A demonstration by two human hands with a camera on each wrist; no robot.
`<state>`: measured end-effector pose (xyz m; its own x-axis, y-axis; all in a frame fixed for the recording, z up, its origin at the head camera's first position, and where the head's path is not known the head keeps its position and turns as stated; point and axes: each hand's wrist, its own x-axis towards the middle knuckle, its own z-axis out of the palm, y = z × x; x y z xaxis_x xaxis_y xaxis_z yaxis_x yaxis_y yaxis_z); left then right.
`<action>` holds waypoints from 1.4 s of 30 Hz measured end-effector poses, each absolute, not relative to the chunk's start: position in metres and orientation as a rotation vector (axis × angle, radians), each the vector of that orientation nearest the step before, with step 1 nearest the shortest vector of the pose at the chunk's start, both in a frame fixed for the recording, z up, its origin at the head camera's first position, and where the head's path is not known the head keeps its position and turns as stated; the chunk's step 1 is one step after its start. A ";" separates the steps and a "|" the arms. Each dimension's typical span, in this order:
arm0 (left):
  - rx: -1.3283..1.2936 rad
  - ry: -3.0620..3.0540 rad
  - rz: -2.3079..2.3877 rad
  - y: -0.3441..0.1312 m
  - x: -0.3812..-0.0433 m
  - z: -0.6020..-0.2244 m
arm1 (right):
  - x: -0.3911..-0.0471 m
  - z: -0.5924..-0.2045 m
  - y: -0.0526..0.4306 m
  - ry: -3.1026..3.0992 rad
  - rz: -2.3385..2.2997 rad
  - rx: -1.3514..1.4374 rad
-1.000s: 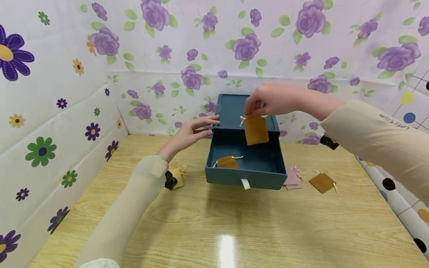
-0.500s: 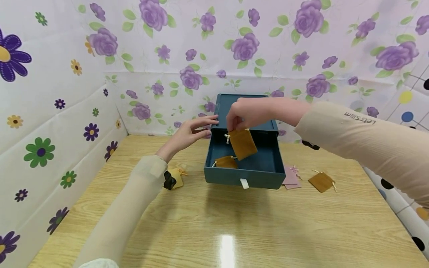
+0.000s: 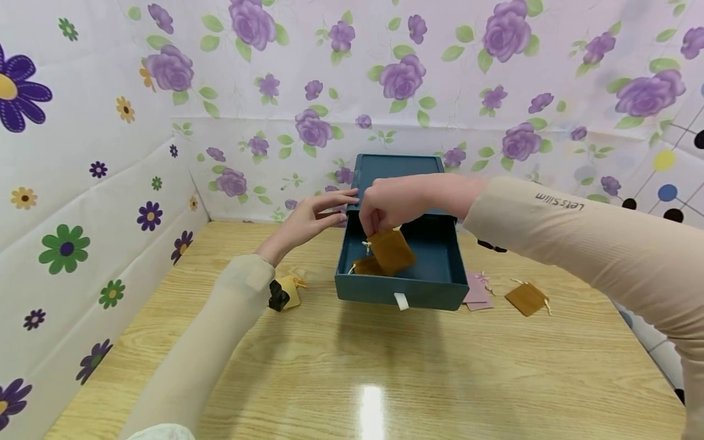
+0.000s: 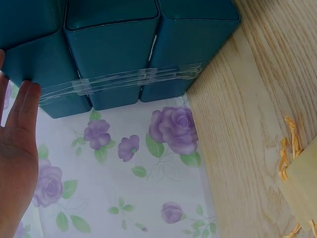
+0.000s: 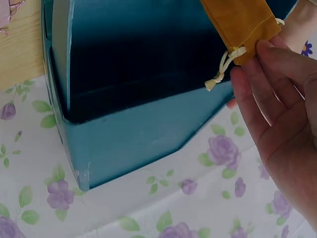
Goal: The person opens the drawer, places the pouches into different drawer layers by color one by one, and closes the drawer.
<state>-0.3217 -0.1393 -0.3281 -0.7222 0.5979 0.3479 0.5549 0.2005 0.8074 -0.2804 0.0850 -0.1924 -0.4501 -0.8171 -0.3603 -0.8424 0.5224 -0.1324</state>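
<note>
Right hand (image 3: 395,200) pinches a brown pouch (image 3: 393,253) by its top, tilted over pulled-out drawer (image 3: 431,294), near a second pouch (image 3: 366,267) inside. Left hand (image 3: 311,220), fingers extended, rests against the cabinet (image 3: 379,172). Best lower the pouch flat, cords (image 5: 213,83) tucked in, before letting go.

I count two hands of mine, one left hand (image 3: 310,220) and one right hand (image 3: 390,205). There are three brown pouches: one held pouch (image 3: 393,252), one drawer pouch (image 3: 367,267) and one table pouch (image 3: 527,298). I make out what look like two pink pouches (image 3: 477,293), and at least one yellow pouch (image 3: 289,289). My blue stack (image 4: 114,54) has three tiers, with one pulled-out drawer (image 3: 434,295) and one white tab (image 3: 402,301).
</note>
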 end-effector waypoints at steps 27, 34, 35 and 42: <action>1.129 2.402 1.587 -0.137 -0.310 -0.319 | -0.284 -0.207 0.079 2.339 0.152 -1.311; 1.118 2.400 1.586 -0.134 -0.305 -0.313 | -0.283 -0.209 0.081 2.347 0.139 -1.295; 1.119 2.400 1.587 -0.134 -0.307 -0.314 | -0.284 -0.209 0.081 2.348 0.134 -1.290; 1.133 2.405 1.585 -0.139 -0.322 -0.329 | -0.284 -0.209 0.086 2.346 0.095 -1.269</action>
